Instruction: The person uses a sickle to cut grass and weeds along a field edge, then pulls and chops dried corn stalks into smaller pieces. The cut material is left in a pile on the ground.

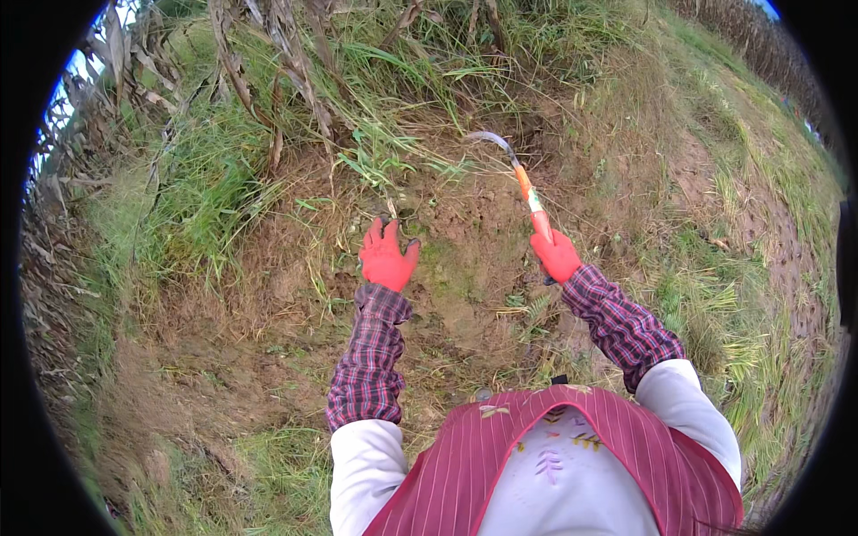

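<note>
My right hand, in a red work glove, grips the red and white handle of a sickle. Its curved metal blade points up and bends to the left, close to thin dry stems on the bank. My left hand, also in a red glove with dark fingertips, is spread over the soil, its fingers apart and nothing seen in them. Just beyond its fingertips stands a leafy green weed. Whether the left fingertips touch the ground or a stem cannot be made out.
A bank of bare brown soil rises before me. Thick green grass grows at the left, with dry corn stalks above it. Ferns and grass stand at the right, beside a strip of stubble.
</note>
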{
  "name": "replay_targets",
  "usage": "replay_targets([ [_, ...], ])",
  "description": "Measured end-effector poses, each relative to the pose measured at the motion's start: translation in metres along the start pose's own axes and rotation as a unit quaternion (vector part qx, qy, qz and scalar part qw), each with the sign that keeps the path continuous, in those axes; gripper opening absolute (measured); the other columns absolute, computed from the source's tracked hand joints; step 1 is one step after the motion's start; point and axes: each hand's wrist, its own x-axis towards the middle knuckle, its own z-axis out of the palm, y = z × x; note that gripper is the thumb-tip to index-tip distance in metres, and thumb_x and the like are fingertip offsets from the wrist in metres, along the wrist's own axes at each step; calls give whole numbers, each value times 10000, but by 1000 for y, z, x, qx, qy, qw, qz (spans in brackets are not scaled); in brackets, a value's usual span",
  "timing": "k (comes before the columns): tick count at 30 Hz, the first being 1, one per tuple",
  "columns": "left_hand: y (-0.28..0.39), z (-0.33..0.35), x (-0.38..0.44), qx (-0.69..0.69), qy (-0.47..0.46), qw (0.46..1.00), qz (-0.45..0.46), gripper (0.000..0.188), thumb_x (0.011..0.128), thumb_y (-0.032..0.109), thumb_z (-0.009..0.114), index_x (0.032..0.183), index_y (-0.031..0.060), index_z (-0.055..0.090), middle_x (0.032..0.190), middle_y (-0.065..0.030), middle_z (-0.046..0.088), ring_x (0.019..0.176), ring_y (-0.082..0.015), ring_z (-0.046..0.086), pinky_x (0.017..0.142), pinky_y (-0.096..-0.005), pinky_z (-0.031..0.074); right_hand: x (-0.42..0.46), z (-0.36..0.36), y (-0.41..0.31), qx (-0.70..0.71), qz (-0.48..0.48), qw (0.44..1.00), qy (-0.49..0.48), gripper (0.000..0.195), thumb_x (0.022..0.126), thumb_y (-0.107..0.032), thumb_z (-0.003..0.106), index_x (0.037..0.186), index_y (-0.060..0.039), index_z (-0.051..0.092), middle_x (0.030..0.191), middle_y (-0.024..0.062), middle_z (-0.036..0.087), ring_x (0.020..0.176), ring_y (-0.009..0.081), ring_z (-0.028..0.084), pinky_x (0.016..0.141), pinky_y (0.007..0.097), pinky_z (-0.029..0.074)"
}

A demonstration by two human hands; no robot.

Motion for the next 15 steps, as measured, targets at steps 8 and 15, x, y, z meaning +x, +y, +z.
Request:
replay_targets([
  [8, -8, 3, 16, 92, -53, 994, -7, 735, 673, 368, 703, 1266, 67, 389, 1351, -117, 327, 1263, -312, 280, 960, -508, 274, 180, 112, -75, -181, -39, 982, 31, 405, 766, -421, 569, 743, -17, 571, 620, 69, 558, 503, 156, 527, 462, 317, 399],
  [15, -10, 1, 13, 66, -63, 996, 9, 757, 645, 351, 722, 1259, 68, 381, 1358, -139, 317, 1265, -341, 277, 957, -506, 294, 151, 141, -33, -179, 29, 979, -91, 447, 740, -424, 556, 799, 19, 568, 631, 97, 563, 533, 221, 550, 517, 354, 428],
])
